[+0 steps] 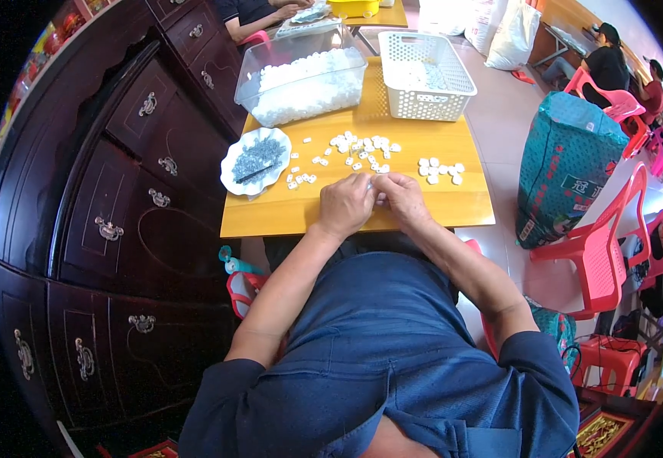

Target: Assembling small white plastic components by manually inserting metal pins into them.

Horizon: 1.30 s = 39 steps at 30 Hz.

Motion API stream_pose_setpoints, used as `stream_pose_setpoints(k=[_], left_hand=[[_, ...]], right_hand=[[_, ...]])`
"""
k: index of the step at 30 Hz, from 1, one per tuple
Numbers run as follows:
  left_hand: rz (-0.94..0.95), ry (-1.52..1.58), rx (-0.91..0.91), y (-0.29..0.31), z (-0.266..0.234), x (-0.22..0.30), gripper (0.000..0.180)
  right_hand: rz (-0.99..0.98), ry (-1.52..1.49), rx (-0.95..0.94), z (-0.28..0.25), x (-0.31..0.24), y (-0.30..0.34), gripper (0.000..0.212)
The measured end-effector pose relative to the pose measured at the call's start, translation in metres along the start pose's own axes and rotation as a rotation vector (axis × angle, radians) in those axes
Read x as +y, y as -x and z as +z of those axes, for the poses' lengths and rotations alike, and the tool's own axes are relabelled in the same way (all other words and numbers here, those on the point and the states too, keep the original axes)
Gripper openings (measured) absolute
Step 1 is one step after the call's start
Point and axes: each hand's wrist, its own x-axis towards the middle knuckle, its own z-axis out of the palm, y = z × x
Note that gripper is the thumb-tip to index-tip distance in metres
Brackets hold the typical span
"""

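Observation:
Both hands meet over the near edge of a yellow wooden table [293, 217]. My left hand [346, 203] is closed, its fingertips pressed against those of my right hand [404, 197], also closed. A small white piece seems to sit between them, mostly hidden by the fingers. Just beyond lie loose small white plastic pieces [362, 143], some showing dark holes. To the right is a group of rounder white pieces [440, 169]. A white scalloped dish [232, 169] at the left holds many small dark grey bits and a thin black stick [257, 174].
A clear plastic bin [249, 98] of white pieces and a white perforated basket [434, 107] stand at the table's back. Dark wooden drawers [156, 229] close off the left. A teal bag [568, 168] and pink chairs [587, 259] stand right. Other people sit farther off.

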Motion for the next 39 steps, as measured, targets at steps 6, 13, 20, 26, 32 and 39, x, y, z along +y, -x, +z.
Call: stream_pose_setpoints(k=[6,13,20,26,32,39], left_hand=[[-0.009,0.033,-0.004,-0.002,-0.003,0.0,0.014],[-0.113,0.223,-0.041,-0.006,-0.014,0.003,0.02],[-0.092,0.253,-0.022,-0.004,-0.012,-0.002,0.019],[-0.193,0.342,-0.125,-0.011,-0.026,-0.008,0.026],[-0.254,0.247,-0.079,-0.004,-0.02,-0.048,0.016],[-0.217,0.16,-0.119,0.0,-0.01,-0.049,0.012]], right_hand=[[-0.01,-0.003,0.001,0.001,0.0,0.0,0.021],[-0.051,0.038,-0.037,-0.003,0.002,-0.002,0.021],[-0.07,0.078,-0.062,-0.008,0.008,-0.006,0.021],[-0.07,0.131,-0.078,-0.013,0.001,-0.009,0.02],[-0.241,0.678,0.001,-0.038,-0.025,-0.021,0.03],[-0.496,1.337,0.262,-0.054,-0.039,-0.022,0.028]])
